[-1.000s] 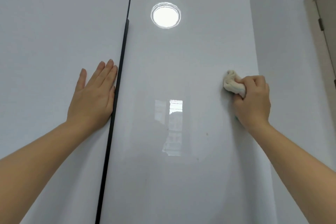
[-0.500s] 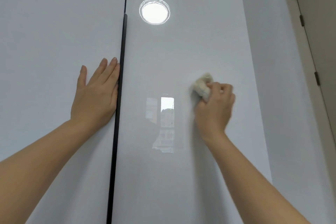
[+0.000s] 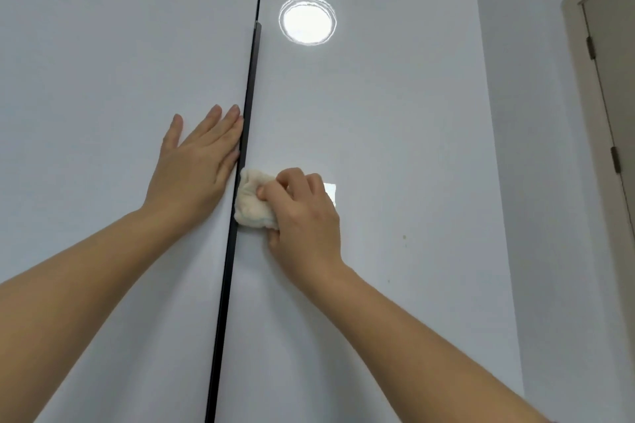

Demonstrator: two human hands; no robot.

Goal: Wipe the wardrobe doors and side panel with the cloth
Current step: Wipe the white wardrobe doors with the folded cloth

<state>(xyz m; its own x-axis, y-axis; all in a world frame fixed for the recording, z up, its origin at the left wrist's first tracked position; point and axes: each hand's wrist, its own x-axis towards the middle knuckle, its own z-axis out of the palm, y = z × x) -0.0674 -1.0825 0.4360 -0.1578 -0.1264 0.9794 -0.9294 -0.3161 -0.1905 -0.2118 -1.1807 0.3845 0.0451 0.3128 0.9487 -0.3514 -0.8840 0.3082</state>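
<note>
right hand [image 3: 304, 216] grips cloth [image 3: 252, 204] | left hand [image 3: 197, 165] flat on door [image 3: 103, 79]

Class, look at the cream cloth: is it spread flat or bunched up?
Bunched up: the cream cloth forms a rounded wad gripped in the right hand.

Your left hand [image 3: 196, 168] is pressing flat, fingers straight; your right hand [image 3: 304, 216] is gripping the cloth [image 3: 252, 206], thumb apparently tucked under.

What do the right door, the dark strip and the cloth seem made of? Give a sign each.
Right door: probably glossy lacquered or laminated board; it mirrors a round lamp. Dark strip: metal or plastic, unclear; smooth, straight. Cloth: soft cream fabric; bunched, fuzzy.
</note>
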